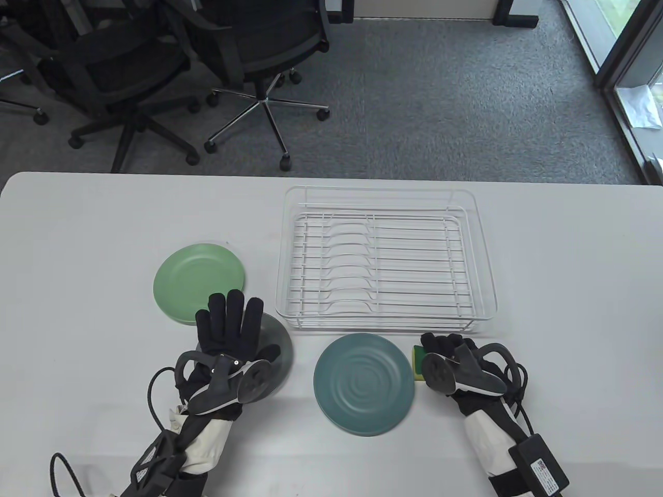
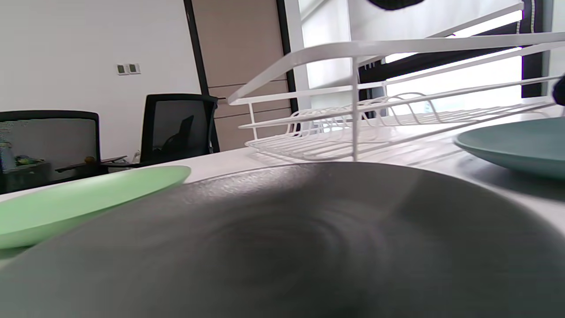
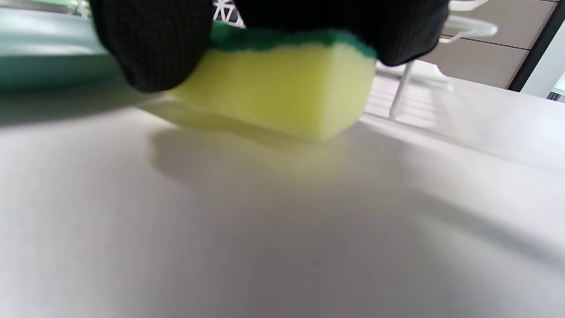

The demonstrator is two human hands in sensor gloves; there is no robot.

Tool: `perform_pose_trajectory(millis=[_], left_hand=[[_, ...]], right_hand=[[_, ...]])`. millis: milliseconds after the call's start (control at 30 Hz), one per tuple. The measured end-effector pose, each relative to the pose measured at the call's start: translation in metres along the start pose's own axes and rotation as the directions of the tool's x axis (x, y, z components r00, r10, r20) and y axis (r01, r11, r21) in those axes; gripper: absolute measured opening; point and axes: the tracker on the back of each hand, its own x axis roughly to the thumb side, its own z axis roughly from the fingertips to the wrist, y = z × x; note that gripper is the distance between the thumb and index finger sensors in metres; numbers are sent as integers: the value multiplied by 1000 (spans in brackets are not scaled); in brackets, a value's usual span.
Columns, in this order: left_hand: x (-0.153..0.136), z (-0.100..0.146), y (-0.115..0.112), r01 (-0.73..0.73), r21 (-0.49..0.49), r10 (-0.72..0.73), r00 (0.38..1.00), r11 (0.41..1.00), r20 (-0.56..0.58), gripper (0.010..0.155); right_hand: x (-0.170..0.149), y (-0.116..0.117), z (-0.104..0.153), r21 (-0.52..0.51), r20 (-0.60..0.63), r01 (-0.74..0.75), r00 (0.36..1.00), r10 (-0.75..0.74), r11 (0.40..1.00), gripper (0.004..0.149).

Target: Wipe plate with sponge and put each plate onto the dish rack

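Note:
Three plates lie on the white table: a light green plate (image 1: 199, 282), a dark grey plate (image 1: 280, 346) and a teal plate (image 1: 364, 390). My left hand (image 1: 230, 313) is flat over the dark grey plate with fingers straight and spread. That plate (image 2: 309, 238) fills the left wrist view. Right of the teal plate, my right hand (image 1: 441, 346) grips a yellow sponge with a green top (image 1: 417, 357). In the right wrist view the black fingers (image 3: 150, 44) curl over the sponge (image 3: 282, 92) just at the table surface. The white wire dish rack (image 1: 386, 259) holds nothing.
The rack's front rim (image 1: 383, 323) runs just behind the dark grey and teal plates. Office chairs (image 1: 248, 67) stand on the carpet beyond the table's far edge. A cable (image 1: 155, 383) trails from my left wrist near the front edge.

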Motion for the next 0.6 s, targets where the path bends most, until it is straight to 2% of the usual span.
perform_pose_trajectory(millis=[167,333,467,600], left_hand=[[23,0,6,12,42,-15,997,999,79,84],[46,-5,10,5,61,-14,988,998,156,77],[60,-17,5,-31,-7,32,981,999,190,74],[74,-36,-7,-79,-136,107,972,988,207,74]], right_hand=[[-5,-14,6,-60,-4,86,996,-87,994,88],[-8,-25,11,-117,37,247,969,-245,962,83],[-7,-30,13,-149,74,337,941,-330,930,80],[-5,-33,16,-175,101,371,928,-358,912,79]])
